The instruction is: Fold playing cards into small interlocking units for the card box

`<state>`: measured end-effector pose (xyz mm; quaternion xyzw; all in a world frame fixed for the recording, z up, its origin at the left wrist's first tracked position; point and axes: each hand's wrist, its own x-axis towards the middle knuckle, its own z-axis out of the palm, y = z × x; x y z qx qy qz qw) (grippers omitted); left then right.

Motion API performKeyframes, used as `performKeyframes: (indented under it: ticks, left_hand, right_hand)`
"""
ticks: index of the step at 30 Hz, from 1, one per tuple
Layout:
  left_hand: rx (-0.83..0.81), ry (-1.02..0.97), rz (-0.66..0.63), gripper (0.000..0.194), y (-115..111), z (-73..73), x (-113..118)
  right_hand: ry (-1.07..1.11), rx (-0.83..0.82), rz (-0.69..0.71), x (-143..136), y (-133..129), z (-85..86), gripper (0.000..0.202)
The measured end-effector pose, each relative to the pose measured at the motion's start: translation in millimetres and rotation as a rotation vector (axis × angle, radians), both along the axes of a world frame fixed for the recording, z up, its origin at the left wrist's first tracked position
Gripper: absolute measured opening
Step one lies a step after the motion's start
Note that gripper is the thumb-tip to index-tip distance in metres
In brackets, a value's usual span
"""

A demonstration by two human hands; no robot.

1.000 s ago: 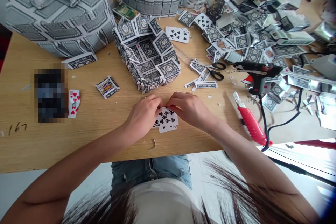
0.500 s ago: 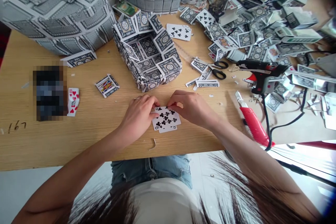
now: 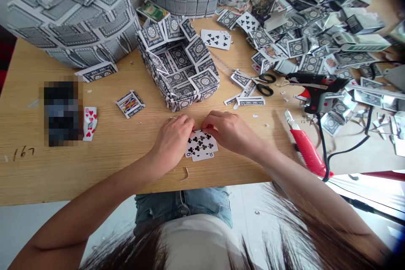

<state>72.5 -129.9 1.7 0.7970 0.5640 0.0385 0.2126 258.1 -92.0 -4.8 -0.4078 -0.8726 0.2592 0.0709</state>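
Two overlapping playing cards point(image 3: 202, 145) with black clubs lie face up near the table's front edge. My left hand point(image 3: 175, 139) grips their upper left part, fingers curled together and covering that corner. From the other side, my right hand point(image 3: 229, 133) pinches the upper right edge between thumb and fingertips. Just beyond my hands stands a box-shaped basket point(image 3: 193, 86) built of folded cards. A folded square of cards point(image 3: 130, 104) showing a face card lies to the left.
Scissors point(image 3: 264, 84) and cut strips lie right of the basket. Farther right are a glue gun point(image 3: 316, 86) with its cord and a red-handled cutter point(image 3: 306, 149). Large card baskets point(image 3: 72, 21) stand at the back left; heaped cards point(image 3: 297, 46) fill the back right.
My left hand has shifted slightly right and up, its thumb now tucked in at the cards' top edge and covering their upper left corner. My right hand stays nearly in place.
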Motion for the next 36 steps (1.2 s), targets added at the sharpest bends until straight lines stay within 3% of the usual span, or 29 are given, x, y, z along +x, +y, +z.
performKeyframes:
  ticks: [6,13,17,24,29,32,36]
  left_hand:
    - [0.121,0.048,-0.078,0.014,-6,-2.5,-2]
    - [0.513,0.167,-0.196,0.024,-20,-3.9,4]
    - [0.658,0.171,-0.247,0.026,-23,-4.9,3]
    - [0.622,0.139,-0.276,0.023,-24,-6.1,-2]
    - [0.561,0.136,-0.25,0.016,-25,-6.4,-3]
    - [0.559,0.15,-0.262,0.015,-26,-5.7,-2]
    - [0.653,0.145,-0.298,0.017,-27,-7.2,2]
  right_hand:
    - [-0.009,0.226,0.14,5,-8,-6.1,0.021]
    - [0.022,0.431,0.258,11,-16,-6.9,0.033]
    - [0.05,0.525,0.292,16,-21,-9.8,0.032]
    - [0.091,0.502,0.343,20,-21,-7.8,0.033]
    - [0.103,0.622,0.283,20,-31,-16.6,0.026]
    - [0.092,0.534,0.249,20,-35,-18.4,0.026]
    - [0.084,0.499,0.301,20,-31,-14.8,0.025]
